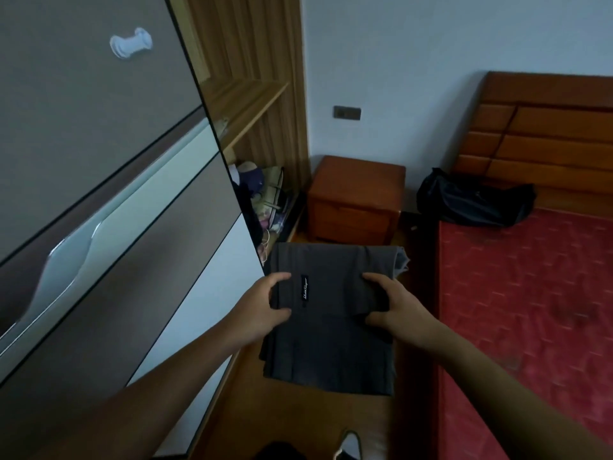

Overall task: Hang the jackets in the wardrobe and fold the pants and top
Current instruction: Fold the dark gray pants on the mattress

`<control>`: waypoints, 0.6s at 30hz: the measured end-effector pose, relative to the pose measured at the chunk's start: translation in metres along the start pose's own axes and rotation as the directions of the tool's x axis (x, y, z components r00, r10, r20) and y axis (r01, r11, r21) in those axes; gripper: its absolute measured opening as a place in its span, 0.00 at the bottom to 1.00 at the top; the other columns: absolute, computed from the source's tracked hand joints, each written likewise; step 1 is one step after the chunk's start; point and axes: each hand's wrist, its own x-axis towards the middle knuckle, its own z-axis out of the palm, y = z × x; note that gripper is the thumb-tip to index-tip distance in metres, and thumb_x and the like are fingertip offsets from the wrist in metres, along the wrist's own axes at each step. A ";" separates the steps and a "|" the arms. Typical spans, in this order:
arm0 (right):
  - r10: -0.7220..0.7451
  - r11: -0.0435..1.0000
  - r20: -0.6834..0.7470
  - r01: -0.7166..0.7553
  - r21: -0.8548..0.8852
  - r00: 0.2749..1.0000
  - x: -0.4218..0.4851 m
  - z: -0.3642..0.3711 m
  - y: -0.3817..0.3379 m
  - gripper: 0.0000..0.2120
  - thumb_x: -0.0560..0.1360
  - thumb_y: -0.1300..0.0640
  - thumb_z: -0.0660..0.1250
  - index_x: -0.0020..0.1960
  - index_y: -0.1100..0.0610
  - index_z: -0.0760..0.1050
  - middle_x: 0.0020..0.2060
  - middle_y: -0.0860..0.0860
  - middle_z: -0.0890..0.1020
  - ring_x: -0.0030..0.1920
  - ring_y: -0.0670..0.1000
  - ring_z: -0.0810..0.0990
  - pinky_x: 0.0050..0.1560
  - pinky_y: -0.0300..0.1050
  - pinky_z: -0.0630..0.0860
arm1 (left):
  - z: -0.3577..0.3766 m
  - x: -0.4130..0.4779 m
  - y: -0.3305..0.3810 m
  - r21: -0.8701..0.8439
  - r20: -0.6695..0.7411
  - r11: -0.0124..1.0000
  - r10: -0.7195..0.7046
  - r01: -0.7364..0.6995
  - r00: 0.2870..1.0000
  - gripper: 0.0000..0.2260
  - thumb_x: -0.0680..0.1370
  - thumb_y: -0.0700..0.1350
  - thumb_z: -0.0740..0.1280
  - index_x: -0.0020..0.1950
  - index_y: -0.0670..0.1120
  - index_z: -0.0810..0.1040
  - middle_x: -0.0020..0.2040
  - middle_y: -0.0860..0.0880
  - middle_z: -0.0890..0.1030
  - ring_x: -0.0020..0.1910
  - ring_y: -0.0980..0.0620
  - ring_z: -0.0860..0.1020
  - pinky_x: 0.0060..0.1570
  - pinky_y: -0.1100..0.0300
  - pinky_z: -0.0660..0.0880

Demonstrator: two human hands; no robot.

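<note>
Both arms outstretched, left hand [265, 305] and right hand [394, 308] gripping folded pants [331, 327].

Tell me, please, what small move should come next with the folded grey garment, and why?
Probably carry the folded grey garment forward and left toward the open wardrobe shelf. It already looks neatly folded, the left hand and the right hand each grip one side of it, and the wardrobe stands open just ahead.
</note>
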 end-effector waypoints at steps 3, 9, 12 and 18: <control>0.002 1.000 0.012 -0.002 -0.015 1.000 0.051 -0.029 -0.008 0.39 0.73 0.62 0.74 0.79 0.48 0.62 0.66 0.47 0.65 0.68 0.50 0.67 0.63 0.41 0.68 | -0.008 0.049 0.016 -0.032 -0.030 1.000 -0.001 0.000 1.000 0.29 0.78 0.40 0.71 0.76 0.56 0.66 0.66 0.51 0.76 0.58 0.52 0.79 0.58 0.56 0.80; -0.008 0.999 -0.001 0.008 -0.036 1.000 0.163 -0.083 -0.020 0.39 0.73 0.63 0.73 0.79 0.49 0.62 0.66 0.47 0.65 0.66 0.48 0.67 0.62 0.39 0.68 | -0.028 0.163 0.031 -0.132 -0.082 0.991 0.016 -0.027 0.997 0.28 0.77 0.39 0.72 0.72 0.60 0.68 0.64 0.53 0.77 0.58 0.53 0.79 0.58 0.57 0.80; -0.007 0.999 -0.024 0.006 -0.048 1.000 0.226 -0.107 -0.030 0.39 0.73 0.64 0.73 0.79 0.49 0.62 0.66 0.48 0.66 0.65 0.48 0.68 0.60 0.38 0.68 | -0.043 0.234 0.033 -0.151 -0.080 0.987 0.038 -0.050 0.996 0.28 0.77 0.40 0.72 0.73 0.60 0.68 0.64 0.57 0.75 0.59 0.62 0.75 0.56 0.65 0.77; 0.018 0.998 -0.056 -0.021 -0.063 0.998 0.346 -0.155 -0.058 0.39 0.72 0.64 0.74 0.78 0.48 0.63 0.66 0.47 0.66 0.67 0.49 0.69 0.63 0.40 0.69 | -0.085 0.367 0.048 -0.213 -0.053 0.976 0.037 -0.048 0.998 0.29 0.77 0.39 0.72 0.73 0.59 0.69 0.63 0.58 0.75 0.62 0.59 0.75 0.60 0.59 0.78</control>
